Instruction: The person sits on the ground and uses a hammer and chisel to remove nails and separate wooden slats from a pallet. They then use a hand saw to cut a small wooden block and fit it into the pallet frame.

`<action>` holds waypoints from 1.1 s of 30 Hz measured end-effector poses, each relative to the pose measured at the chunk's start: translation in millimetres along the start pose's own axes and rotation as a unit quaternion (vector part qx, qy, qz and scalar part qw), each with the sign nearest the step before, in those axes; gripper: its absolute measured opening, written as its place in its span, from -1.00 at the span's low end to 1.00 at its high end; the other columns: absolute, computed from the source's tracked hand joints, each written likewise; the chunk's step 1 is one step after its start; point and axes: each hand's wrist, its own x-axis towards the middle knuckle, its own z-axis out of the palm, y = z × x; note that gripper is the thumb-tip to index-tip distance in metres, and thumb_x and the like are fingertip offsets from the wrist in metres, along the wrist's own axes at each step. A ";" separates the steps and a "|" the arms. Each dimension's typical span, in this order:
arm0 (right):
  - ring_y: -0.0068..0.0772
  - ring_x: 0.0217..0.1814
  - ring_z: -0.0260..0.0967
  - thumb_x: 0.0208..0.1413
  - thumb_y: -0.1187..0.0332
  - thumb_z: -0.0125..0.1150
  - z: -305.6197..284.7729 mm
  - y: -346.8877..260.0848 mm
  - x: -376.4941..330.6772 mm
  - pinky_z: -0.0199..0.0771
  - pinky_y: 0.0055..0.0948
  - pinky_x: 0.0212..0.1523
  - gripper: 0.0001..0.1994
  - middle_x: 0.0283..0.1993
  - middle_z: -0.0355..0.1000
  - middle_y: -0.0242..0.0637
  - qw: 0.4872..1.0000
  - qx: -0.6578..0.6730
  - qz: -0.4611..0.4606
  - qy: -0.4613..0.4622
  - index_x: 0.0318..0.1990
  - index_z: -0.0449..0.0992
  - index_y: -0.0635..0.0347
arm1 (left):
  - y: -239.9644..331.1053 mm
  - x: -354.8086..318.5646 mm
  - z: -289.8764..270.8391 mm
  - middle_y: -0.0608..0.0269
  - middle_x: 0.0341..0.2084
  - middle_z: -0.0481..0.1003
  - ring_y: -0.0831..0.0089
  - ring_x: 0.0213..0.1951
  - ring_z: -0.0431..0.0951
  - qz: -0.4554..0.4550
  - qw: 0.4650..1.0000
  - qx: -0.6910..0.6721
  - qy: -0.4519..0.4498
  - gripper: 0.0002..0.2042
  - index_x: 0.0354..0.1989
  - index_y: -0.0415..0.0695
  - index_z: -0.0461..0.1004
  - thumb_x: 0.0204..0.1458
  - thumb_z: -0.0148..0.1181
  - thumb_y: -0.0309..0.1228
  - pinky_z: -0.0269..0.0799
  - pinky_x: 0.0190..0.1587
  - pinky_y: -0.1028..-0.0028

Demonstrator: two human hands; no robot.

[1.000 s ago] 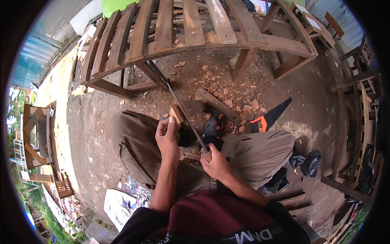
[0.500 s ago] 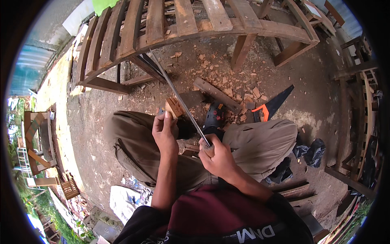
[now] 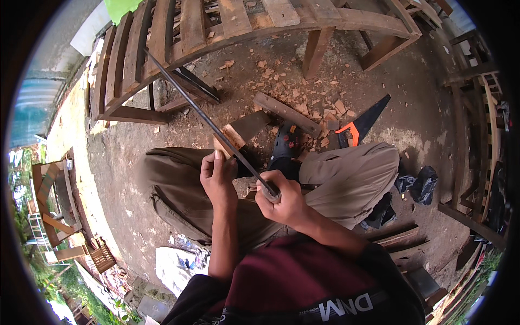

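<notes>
My right hand is closed round the grip of a long, narrow machete-like blade, seen almost edge-on. The blade slants up and to the left, its tip in front of the slatted bench. In my left hand a small block of pale wood is pinched between thumb and fingers, held over my lap. The blade crosses the block and seems to lie on or just above it; contact is hard to tell. My fingers hide the block's lower end.
A slatted wooden bench stands ahead. Wood chips, a plank and a handsaw with an orange handle lie on the ground before my crossed legs. Black plastic bags sit at right, white cloth at lower left.
The blade has swung left, its tip moving from the bench's front edge to the slats further left. It now crosses the block instead of passing beside it. My left hand has barely moved.
</notes>
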 end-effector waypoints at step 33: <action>0.16 -0.44 0.51 0.03 0.45 0.21 1.5 -1.2 -5.9 0.50 -0.07 -0.45 -0.76 -0.59 0.44 0.03 0.989 -0.026 -0.140 -0.044 -0.18 0.38 0.38 | 4.3 -21.8 -7.8 0.36 -0.39 0.56 0.69 -0.33 0.45 0.032 0.980 0.178 0.082 -0.77 -0.28 -0.31 0.61 0.26 0.20 -0.35 0.34 -0.21 0.63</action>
